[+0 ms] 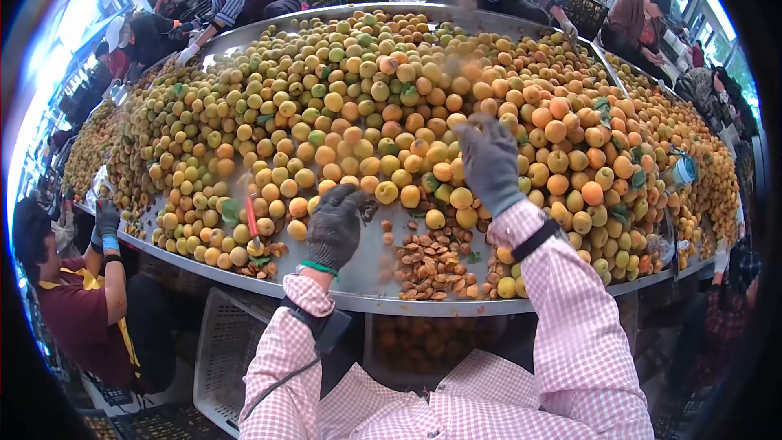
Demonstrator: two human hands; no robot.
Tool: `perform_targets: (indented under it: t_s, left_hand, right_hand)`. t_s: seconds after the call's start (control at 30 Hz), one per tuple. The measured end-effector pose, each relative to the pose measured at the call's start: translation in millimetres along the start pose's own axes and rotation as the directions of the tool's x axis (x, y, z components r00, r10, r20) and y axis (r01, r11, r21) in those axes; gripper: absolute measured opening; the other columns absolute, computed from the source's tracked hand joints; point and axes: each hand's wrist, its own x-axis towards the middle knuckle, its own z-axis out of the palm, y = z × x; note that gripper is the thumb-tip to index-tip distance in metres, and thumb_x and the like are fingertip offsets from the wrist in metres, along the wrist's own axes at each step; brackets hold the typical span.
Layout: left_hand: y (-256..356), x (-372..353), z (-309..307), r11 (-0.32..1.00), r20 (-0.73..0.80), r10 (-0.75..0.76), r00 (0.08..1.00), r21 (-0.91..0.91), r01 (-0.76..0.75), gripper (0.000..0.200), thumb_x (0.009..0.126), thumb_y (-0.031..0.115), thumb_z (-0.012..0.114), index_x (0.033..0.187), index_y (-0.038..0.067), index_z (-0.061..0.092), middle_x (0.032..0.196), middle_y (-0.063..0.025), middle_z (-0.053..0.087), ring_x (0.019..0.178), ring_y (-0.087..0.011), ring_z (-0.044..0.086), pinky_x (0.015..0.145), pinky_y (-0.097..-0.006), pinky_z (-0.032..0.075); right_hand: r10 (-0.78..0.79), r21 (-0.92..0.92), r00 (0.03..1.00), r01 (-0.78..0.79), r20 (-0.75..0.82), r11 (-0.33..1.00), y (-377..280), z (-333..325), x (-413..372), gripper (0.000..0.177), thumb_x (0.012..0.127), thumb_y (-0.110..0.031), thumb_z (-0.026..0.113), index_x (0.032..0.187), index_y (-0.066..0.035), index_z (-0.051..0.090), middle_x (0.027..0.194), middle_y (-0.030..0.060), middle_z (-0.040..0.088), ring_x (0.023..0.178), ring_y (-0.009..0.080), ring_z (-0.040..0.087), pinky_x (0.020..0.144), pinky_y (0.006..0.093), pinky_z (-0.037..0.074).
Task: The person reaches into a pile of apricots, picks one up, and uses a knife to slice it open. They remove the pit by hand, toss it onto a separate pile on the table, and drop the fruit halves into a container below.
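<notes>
A broad heap of apricots (326,102), yellow-green to orange, covers the metal table (371,277). My left hand (332,230), in a dark grey glove, is closed above the bare metal, its fingers curled near a small dark brown clump (368,210). What those fingers hold, I cannot make out. Reaching into the heap, my right hand (491,163) wears a matching glove; its fingers are apart and slightly blurred, close to the apricots, with no fruit visible in them. Between my hands and the table edge lies a pile of brown apricot stones (432,265).
A red-handled tool (252,216) stands among apricots on the left. Under the table edge is a pale plastic crate (224,350). A blue-rimmed container (684,169) sits in the fruit on the right. Several people work around the table, including a person in maroon (81,318).
</notes>
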Motion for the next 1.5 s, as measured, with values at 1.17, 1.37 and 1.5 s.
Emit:
perform_targets:
  t_s: [1.17,1.37,1.5]
  left_hand:
    - [18.7,-24.3,23.1,0.59,0.127,-0.448,0.885,-0.702,0.399,0.036,0.081,-0.004,0.055,0.116,0.004,0.059,0.106,-0.0117,0.066,0.1,-0.0203,0.064,0.087,-0.0306,0.049]
    - [-3.4,-4.5,20.2,0.893,-0.019,-0.368,0.93,-0.287,0.347,0.034,0.081,-0.003,0.055,0.113,0.006,0.062,0.107,-0.0119,0.066,0.101,-0.0232,0.063,0.089,-0.0333,0.049]
    - [-16.2,6.5,30.4,0.84,0.057,-0.326,0.944,-0.44,0.317,0.043,0.08,-0.007,0.05,0.12,0.008,0.058,0.107,-0.0123,0.065,0.101,-0.0232,0.062,0.086,-0.0342,0.052]
  right_hand:
    - [-0.066,0.22,0.704,-0.13,0.707,0.967,-50.9,-29.8,-112.9,0.014,0.081,-0.015,0.06,0.094,-0.01,0.059,0.092,0.0104,0.062,0.084,0.0319,0.062,0.078,0.0399,0.049]
    - [0.111,0.045,0.938,-0.133,0.33,0.99,-35.9,-14.4,-44.5,0.006,0.08,-0.015,0.059,0.085,-0.013,0.06,0.081,0.0078,0.06,0.076,0.0273,0.061,0.068,0.0395,0.048]
    - [-0.19,0.305,0.814,0.017,0.548,0.952,-80.1,18.4,-36.3,0.038,0.075,-0.017,0.067,0.113,-0.02,0.063,0.099,0.005,0.061,0.091,0.026,0.06,0.08,0.0376,0.049]
